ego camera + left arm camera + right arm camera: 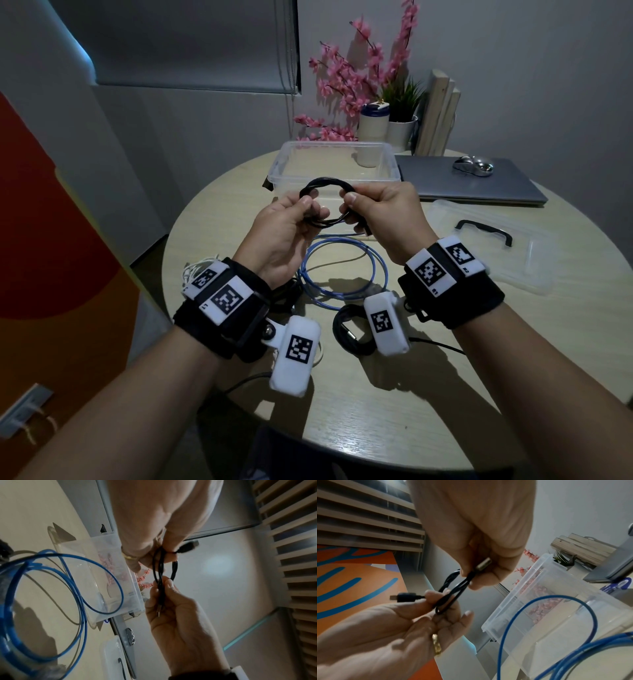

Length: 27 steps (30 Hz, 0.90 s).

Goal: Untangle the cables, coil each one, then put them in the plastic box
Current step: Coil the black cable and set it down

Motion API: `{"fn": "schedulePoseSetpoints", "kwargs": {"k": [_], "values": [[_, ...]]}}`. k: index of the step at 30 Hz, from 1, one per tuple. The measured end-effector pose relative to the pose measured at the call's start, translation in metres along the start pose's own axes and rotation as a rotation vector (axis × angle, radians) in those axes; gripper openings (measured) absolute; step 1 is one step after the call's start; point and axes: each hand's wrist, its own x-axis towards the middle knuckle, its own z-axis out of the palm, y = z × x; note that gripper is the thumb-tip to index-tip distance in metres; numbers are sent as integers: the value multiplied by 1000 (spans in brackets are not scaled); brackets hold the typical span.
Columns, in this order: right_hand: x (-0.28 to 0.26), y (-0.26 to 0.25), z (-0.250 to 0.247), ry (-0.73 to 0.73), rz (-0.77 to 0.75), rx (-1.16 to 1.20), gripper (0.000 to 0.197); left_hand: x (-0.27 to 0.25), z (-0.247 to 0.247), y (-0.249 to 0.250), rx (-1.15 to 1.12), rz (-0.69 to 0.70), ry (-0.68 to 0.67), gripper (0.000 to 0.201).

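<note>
A small black cable coil (325,205) hangs in the air over the table, in front of the clear plastic box (335,145). My left hand (303,207) pinches its left side; a small plug (406,597) sticks out past that thumb. My right hand (349,200) pinches the right side, with the metal USB plug (483,564) tucked under its fingers. The strands (159,574) run between both hands. A blue cable (342,274) lies in loose loops on the table below my hands. Another black coil (349,332) lies by my right wrist, and a white cable (198,270) lies behind my left wrist.
The box's lid (496,246) lies to the right on the round table (445,377). Behind it a closed laptop (462,188) carries a silver mouse (474,164). Pink flowers (346,78), a cup and a potted plant stand at the back edge.
</note>
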Motion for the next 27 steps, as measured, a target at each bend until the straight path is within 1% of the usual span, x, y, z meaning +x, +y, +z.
{"fn": "schedulePoseSetpoints", "kwargs": {"k": [3,7,9,12,16,18,20,23,25,27], "values": [[0,-2,-1,1,20,80,13,-3,3,-1,27,-40,-85,22],[2,-4,-5,5,43,162,12,-8,2,0,279,48,-216,17],[2,-4,-6,9,46,166,12,-9,-1,-1,372,81,-248,21],[0,-3,-5,-3,50,175,12,-10,-4,-2,467,125,-219,27],[-1,-4,-5,-21,52,222,12,-6,-7,-4,519,167,-54,24],[0,-6,-6,-23,47,217,13,-3,-9,-3,566,167,-10,22],[0,-7,-6,-19,21,167,13,1,-13,-1,745,190,-7,21],[1,-5,-5,-16,-34,15,18,5,-19,7,1072,227,-22,22],[2,-4,-4,-29,-55,-63,19,6,-22,12,1172,204,-24,23],[4,-4,-5,-43,-72,-117,19,6,-25,16,1214,169,-37,19]]}}
